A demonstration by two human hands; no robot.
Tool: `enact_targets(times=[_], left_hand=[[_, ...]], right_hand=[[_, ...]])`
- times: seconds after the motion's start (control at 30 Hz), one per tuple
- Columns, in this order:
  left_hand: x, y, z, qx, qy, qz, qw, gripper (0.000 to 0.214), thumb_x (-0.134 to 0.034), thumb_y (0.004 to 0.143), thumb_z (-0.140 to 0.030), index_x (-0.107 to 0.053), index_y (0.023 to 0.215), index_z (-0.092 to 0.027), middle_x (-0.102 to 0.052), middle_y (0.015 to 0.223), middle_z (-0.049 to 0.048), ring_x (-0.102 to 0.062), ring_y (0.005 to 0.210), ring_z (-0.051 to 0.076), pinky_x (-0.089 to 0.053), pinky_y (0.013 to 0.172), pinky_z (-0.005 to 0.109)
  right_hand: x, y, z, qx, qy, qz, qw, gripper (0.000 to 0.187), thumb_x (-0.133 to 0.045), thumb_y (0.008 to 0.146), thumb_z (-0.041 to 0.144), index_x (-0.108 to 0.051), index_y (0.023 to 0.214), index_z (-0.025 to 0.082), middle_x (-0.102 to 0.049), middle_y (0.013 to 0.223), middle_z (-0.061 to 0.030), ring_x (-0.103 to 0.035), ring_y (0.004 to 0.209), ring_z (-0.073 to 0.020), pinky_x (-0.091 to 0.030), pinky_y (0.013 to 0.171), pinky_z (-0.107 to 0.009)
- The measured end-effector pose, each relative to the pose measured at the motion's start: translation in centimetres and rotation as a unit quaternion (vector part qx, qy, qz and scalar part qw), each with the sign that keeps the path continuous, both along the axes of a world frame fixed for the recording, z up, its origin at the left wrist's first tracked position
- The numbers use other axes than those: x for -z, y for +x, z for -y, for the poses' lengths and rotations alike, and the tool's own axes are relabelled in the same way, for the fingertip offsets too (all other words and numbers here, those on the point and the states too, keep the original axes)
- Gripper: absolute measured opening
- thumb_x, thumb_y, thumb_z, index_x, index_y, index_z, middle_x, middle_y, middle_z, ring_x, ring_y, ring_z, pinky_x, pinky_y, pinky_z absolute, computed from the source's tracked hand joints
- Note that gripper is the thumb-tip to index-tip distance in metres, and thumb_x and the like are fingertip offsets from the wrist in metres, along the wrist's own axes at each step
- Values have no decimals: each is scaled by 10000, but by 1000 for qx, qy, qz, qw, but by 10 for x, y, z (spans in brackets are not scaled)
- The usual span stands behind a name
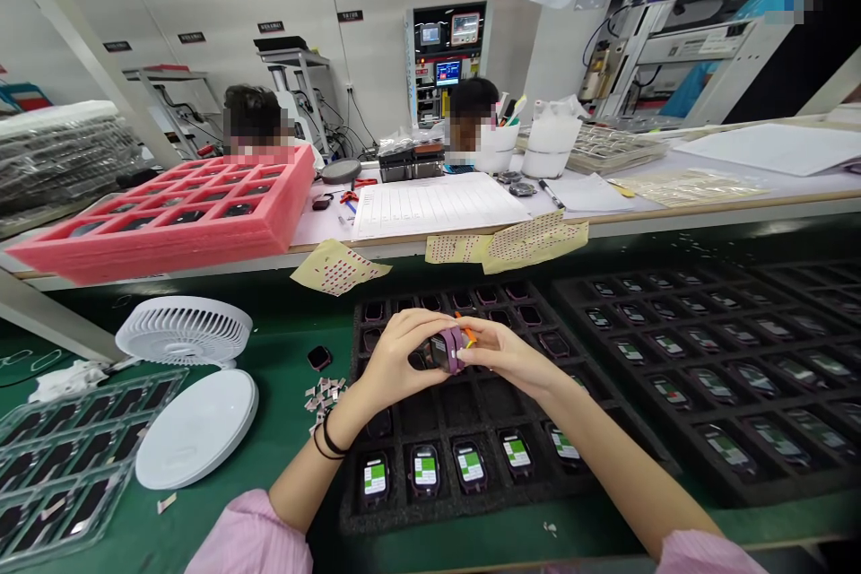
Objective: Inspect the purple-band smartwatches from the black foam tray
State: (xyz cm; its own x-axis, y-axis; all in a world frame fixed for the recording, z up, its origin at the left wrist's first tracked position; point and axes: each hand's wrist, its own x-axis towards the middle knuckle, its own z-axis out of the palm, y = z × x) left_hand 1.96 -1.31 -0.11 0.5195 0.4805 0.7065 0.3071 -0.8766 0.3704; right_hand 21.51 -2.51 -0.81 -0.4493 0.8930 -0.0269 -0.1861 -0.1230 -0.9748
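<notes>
My left hand [408, 350] is closed around a purple-cased smartwatch [445, 352], tilted on its edge above a black foam tray [474, 404]. My right hand [508, 352] is closed at the watch's right side, its fingertips against the case. A slim orange-and-yellow item [466, 332] shows between the right fingers; its exact kind is unclear. Below, the tray's front row holds several watches with lit green-and-white screens, such as this watch [425, 469]. Watches with dark screens lie in the tray's far rows. Both palms are hidden.
Left are a white fan [185, 332], a clear plastic tray [87, 457], a loose watch [319, 358] and small strips [326, 396]. A second foam tray [646, 359] stands right. On the shelf sit a pink foam tray [275, 220] and paper sheet [437, 204]. People sit beyond.
</notes>
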Motion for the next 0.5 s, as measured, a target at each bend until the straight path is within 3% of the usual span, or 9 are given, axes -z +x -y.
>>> enact_targets(times=[0.23, 0.5], left_hand=[[0, 0, 0, 10, -9, -1, 1000, 460, -729, 719, -209, -582, 1155, -212, -672, 1099, 83, -599, 1021, 223, -465, 886, 381], [4, 2, 1, 9, -3, -11, 1000, 438, -734, 724, -250, -596, 1138, -212, -689, 1067, 80, -591, 1022, 235, -463, 892, 399]], right_hand=[[4, 4, -2, -4, 39, 37, 999, 467, -795, 646, 351, -652, 1072, 221, -681, 986, -44, -627, 949, -199, -463, 898, -353], [4, -4, 1, 0, 43, 8, 999, 421, -811, 630, 282, -633, 1006, 216, -677, 920, -13, -647, 900, -183, -486, 829, -312]])
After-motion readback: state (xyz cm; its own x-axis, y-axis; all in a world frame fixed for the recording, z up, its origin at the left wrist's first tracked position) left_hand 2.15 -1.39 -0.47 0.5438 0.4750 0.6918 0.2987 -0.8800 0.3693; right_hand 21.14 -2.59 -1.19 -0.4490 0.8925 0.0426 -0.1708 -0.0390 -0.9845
